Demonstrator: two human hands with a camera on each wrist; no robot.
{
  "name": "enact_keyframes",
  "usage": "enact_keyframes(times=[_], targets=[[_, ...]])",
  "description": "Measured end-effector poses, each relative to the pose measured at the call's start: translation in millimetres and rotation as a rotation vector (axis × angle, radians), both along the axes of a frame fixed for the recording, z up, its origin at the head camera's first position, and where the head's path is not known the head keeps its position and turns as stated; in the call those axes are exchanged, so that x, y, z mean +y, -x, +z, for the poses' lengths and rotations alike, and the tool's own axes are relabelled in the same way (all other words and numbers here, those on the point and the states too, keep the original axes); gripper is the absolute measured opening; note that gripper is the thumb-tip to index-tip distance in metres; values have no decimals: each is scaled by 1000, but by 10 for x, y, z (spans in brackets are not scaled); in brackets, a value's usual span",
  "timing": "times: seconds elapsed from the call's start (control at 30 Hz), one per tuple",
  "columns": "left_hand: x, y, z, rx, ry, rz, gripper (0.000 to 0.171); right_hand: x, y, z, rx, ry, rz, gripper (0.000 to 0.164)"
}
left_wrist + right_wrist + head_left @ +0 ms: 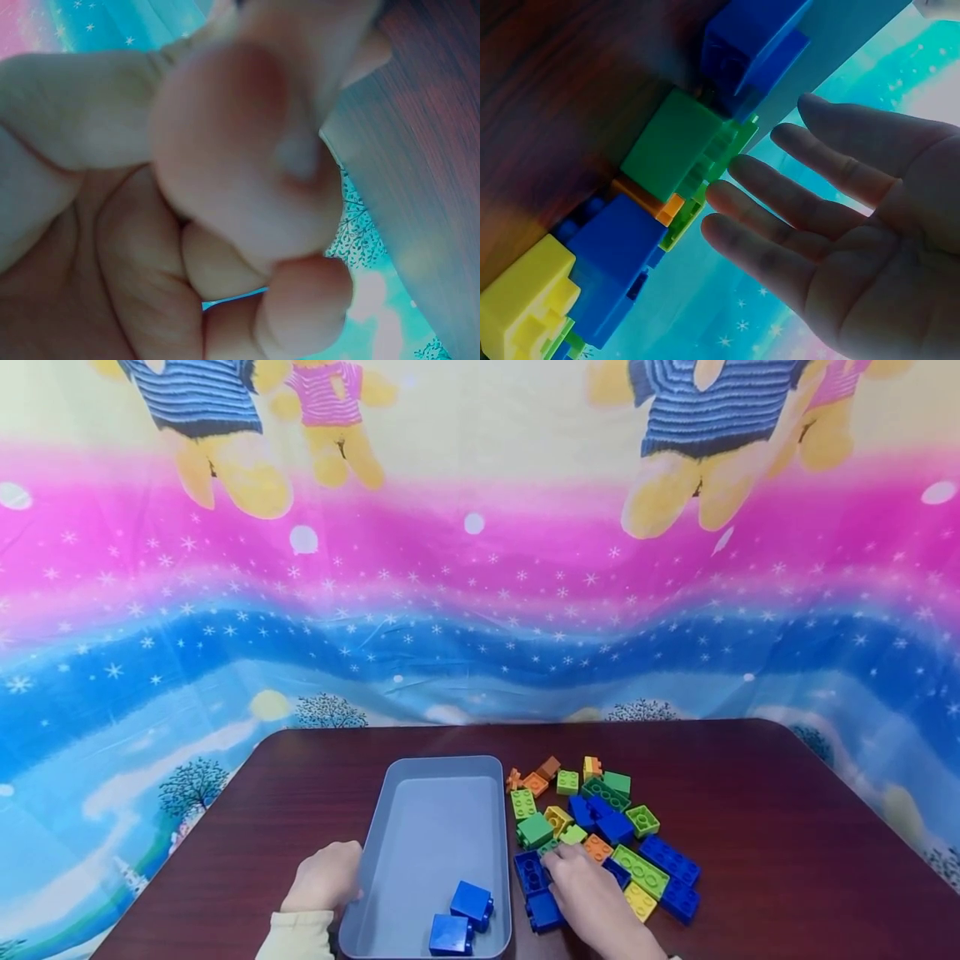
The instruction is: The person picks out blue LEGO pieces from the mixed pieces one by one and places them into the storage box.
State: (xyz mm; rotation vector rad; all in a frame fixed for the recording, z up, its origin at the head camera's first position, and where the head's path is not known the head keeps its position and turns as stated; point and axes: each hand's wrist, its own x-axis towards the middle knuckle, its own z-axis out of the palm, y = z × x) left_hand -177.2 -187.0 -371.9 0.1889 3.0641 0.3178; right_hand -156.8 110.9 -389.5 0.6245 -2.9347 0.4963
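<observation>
A grey tray (393,827) lies on the table, with two blue bricks (471,903) inside at its near right corner. My left hand (322,877) is beside the tray's left wall, fingers loosely curled. In the left wrist view the curled fingers (307,304) show nothing held. My right hand (588,893) hovers at the near left of a brick pile, fingertips by a blue brick (531,871). From the right wrist the fingers (772,255) look spread and the palm bare, close to a green brick (673,142). Another blue brick (543,912) lies left of that hand.
The pile right of the tray includes yellow (640,902), lime green (641,870), orange (535,783) and brown bricks (550,767). Several are blue, such as a long one (670,860) on the right. A printed cloth (465,610) hangs behind the dark wooden table (772,827).
</observation>
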Motion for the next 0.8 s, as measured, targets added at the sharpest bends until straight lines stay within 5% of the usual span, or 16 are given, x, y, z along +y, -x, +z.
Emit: enact_keyframes(times=[0.5,0.8], targets=[[12,-15,10,-29,19,0,21,48,29,-73,-36,4,13,21],[17,-9,47,-36,13,6,21,59,43,-56,47,-2,1,17]])
